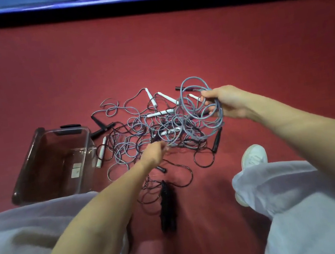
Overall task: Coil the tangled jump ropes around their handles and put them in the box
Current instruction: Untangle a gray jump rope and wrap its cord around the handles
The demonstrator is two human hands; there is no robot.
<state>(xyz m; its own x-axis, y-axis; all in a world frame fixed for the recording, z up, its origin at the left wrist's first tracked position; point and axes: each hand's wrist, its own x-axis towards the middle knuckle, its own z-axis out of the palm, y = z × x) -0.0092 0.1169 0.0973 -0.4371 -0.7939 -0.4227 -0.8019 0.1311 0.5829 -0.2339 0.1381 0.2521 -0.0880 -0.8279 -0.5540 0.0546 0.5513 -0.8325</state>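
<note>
Right hand (pixel 225 102) holds a bunch of grey loops (pixel 196 99), fingers curled through them, lifted off the floor (pixel 238 52). Left hand (pixel 155 152) pinches one strand (pixel 170 144), low and left of the bunch. The strand appears to run up-right from pinch to loops. Tangle (pixel 141 130) beneath: grey and black ropes, white and black handles (pixel 161 113), mid-floor. Box (pixel 26 164), clear and open-topped, sits just left of it, nearer my left hand.

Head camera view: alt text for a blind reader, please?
A person's right hand holds up loops of grey jump rope from a tangled pile on a red floor, while the left hand pinches a strand. A clear box sits at left.
</note>
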